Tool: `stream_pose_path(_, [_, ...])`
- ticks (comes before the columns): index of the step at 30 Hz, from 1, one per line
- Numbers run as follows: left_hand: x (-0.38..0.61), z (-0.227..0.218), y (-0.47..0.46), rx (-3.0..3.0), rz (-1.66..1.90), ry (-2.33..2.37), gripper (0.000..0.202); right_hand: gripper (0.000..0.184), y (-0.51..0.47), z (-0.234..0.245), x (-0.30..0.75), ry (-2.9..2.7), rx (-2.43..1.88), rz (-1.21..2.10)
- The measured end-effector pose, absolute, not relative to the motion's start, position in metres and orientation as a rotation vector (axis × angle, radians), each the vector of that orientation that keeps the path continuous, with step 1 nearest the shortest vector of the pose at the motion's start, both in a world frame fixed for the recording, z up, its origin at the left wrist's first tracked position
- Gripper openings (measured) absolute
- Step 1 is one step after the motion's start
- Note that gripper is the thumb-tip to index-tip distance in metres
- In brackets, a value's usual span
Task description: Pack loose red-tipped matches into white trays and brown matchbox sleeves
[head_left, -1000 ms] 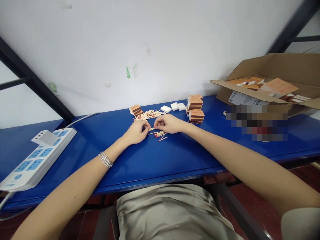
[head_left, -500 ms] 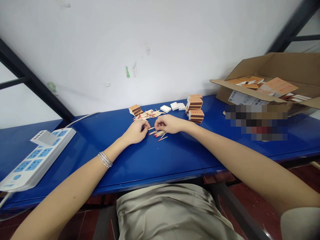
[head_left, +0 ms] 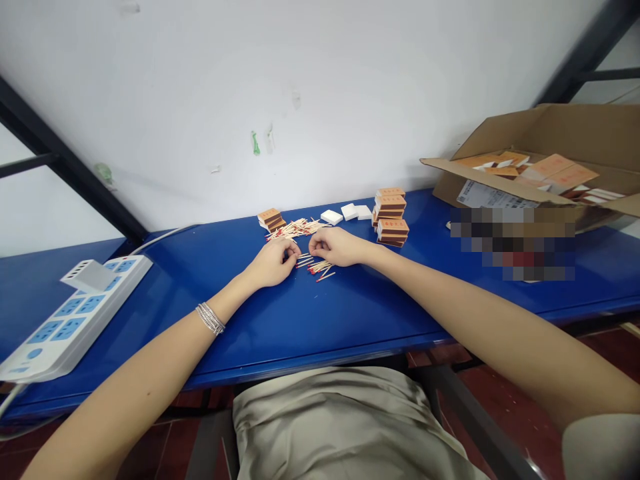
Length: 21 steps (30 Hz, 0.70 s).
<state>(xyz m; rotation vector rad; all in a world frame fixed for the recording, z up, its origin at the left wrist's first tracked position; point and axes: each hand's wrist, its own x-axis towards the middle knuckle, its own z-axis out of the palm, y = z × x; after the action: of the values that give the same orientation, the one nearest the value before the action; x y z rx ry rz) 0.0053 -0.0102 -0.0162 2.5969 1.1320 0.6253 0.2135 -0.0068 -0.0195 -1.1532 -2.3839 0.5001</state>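
Both hands are resting on the blue surface (head_left: 310, 320), fingertips facing each other over a small cluster of matches (head_left: 315, 265). The left hand (head_left: 273, 261) is curled narrow, fingers pinching at the match ends; whether it is actually gripping one cannot be told. The right hand (head_left: 336, 247) is likewise loosely closed, fingers touching the same cluster. A larger loose pile of matches (head_left: 296, 229) is lying just beyond the hands, beside a matchbox (head_left: 271, 219). White inner trays (head_left: 349, 213) and stacked matchboxes (head_left: 391, 215) are sitting to the right. A cardboard box (head_left: 550, 160) is standing further right; a power strip (head_left: 75, 313) is lying far left.
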Motion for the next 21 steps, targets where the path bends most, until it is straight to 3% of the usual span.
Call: stream_pose_path(21, [0.005, -0.015, -0.01, 2.595, 0.645, 1.15, 0.016, 0.018, -0.005, -0.026, 0.214, -2.412, -1.031, 0.429])
